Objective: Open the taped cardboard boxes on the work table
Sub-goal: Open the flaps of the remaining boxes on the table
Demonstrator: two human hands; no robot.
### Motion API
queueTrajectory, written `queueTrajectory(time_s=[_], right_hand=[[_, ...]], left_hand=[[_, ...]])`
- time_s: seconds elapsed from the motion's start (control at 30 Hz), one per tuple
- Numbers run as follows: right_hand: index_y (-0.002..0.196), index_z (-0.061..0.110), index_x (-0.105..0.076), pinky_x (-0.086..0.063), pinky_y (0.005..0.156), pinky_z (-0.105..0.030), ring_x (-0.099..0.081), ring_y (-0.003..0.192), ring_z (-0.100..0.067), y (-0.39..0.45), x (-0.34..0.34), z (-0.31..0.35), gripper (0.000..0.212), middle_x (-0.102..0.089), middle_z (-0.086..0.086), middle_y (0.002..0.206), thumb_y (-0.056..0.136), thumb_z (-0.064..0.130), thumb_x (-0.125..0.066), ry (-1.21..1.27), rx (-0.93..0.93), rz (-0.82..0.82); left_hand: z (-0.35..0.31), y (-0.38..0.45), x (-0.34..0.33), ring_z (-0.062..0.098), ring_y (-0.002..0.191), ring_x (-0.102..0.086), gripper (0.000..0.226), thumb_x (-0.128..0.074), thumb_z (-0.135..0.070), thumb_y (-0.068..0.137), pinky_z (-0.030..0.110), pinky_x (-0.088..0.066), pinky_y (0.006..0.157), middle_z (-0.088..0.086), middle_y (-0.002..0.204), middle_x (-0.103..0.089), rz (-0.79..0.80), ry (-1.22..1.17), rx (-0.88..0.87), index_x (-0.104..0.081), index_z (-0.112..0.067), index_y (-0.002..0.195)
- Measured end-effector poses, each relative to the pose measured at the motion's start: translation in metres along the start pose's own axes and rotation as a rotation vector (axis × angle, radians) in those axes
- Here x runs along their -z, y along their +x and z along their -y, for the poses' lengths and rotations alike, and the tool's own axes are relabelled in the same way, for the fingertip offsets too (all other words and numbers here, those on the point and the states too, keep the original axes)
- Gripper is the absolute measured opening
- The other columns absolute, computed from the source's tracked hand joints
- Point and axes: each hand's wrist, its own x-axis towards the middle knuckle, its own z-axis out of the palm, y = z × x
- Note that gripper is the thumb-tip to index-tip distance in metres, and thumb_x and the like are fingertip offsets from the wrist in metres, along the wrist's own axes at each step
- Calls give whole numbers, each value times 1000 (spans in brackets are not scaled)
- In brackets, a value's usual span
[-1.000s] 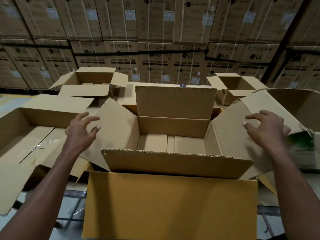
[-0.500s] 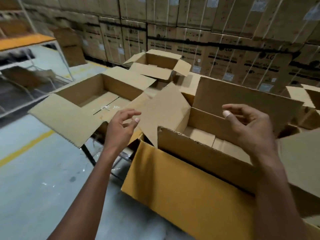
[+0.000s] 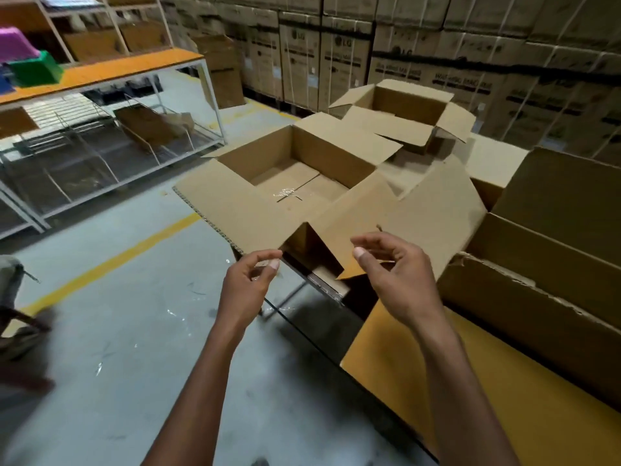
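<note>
**Both hands raised, nothing held**

Beside the work table (image 3: 322, 290): left hand (image 3: 247, 289) and right hand (image 3: 398, 280) hover with fingers loosely curled, empty. Open box (image 3: 292, 176) just beyond them, flaps spread; nearest box (image 3: 524, 297) at right, also open.

Grey concrete floor (image 3: 111, 331) carried a yellow painted line (image 3: 111, 260) running diagonally toward a white metal rack (image 3: 208, 95). The rack had an orange top shelf (image 3: 111, 70); on it sat a green bin (image 3: 35, 70) with a purple bin (image 3: 15, 45) behind. Right of the rack, stacked printed cartons (image 3: 386, 55) formed the back wall. Lighting was dim.
</note>
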Motion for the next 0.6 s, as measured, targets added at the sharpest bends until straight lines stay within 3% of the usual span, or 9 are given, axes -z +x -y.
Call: queueTrajectory(time_s=[0.13,0.23,0.37,0.5,0.6], right_hand=[[109,28,-75,-46,65,-3,-64,92,5,30,-78,-21,16,-73,15,102,95,24,-69,-90,-89,28],[111,24,-75,-45,67,-3,-63,89,4,50,-119,-34,18,-73,10,100,94,23,-69,-127,-169,13],[112,23,-75,-53,81,-20,-65,90,-1,71,-150,-42,20,-73,9,100,94,24,-70,-180,-229,-15],[113,24,-75,-52,80,-20,-65,93,-6,99,-167,-48,20,-72,9,102,93,25,-70,-202,-295,-55],[113,25,-75,-46,77,-20,-63,97,-10,130,-175,-55,20,-71,7,108,93,23,-70,-216,-335,-75]], left_hand=[[37,35,43,9,101,-67,17,-67,-30,96,30,-57,86,-15,110,-73,83,14,76,-74,-40,108],[58,67,73,7,102,-67,19,-66,-32,96,35,-56,94,-19,114,-71,118,45,92,-72,-41,112],[72,108,90,11,111,-64,26,-65,-29,97,30,-50,93,-20,125,-64,191,53,129,-68,-44,118],[82,149,89,14,133,-45,43,-63,-25,98,28,-38,101,-7,151,-41,189,47,132,-54,-40,138],[94,184,82,14,149,-26,52,-65,-24,97,27,-32,104,-8,165,-20,129,68,115,-48,-38,145]])
